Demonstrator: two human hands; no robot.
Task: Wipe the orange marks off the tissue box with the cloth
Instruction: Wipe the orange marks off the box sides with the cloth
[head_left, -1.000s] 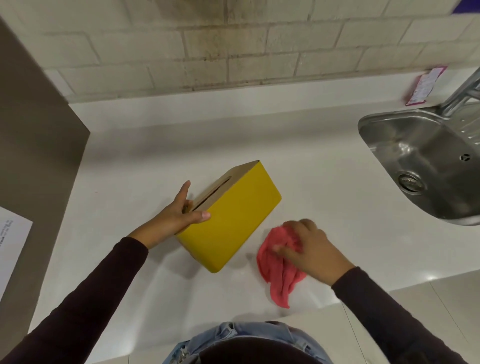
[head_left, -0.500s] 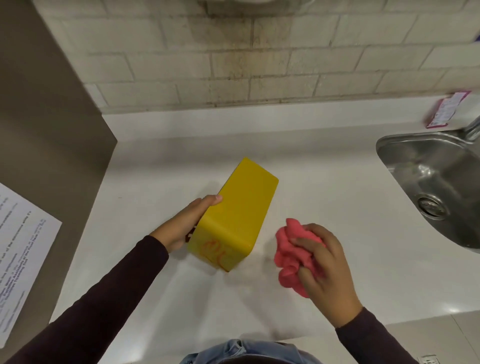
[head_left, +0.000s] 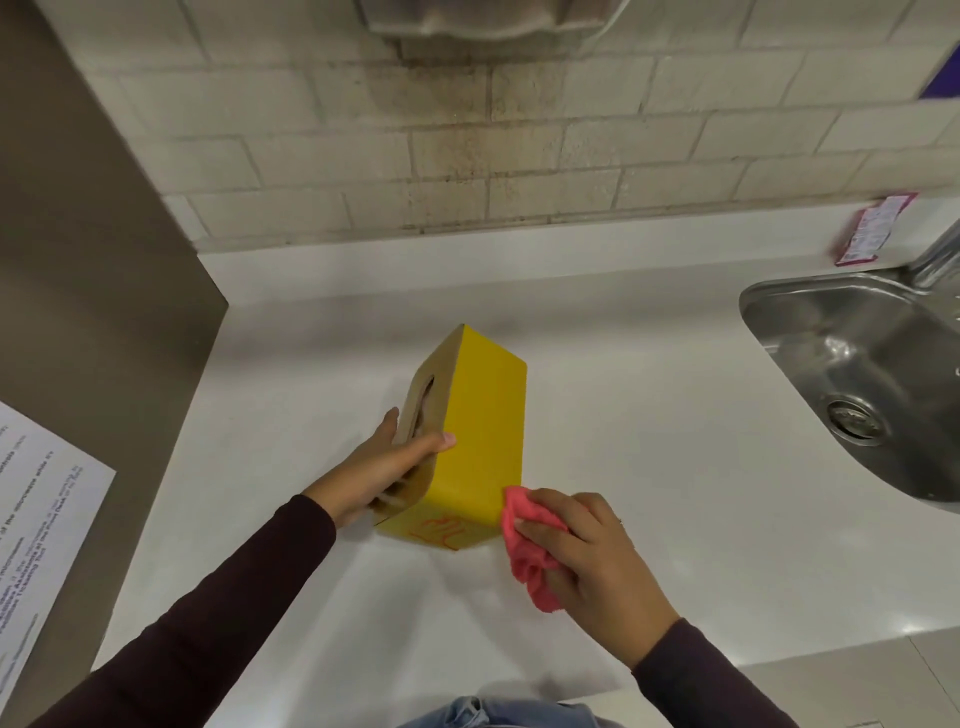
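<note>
Tissue box (head_left: 480, 431) tipped on its side mid-counter, nearer the front edge, well left of the sink (head_left: 852, 374). Left hand (head_left: 387, 465) clasped round the slotted face, fingers curled, steadying. Right hand (head_left: 587, 558) bunched tight on the pink cloth (head_left: 524, 540), touching the box's near right corner. Orange marks (head_left: 441, 530) on the near face, unwiped. Wiping about to start; next, probably a firm sweep leftward across the marks, box braced.

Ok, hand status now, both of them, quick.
Left hand: closed on the yellow tissue box.
Right hand: closed on the pink cloth, at the box's near corner.
</note>
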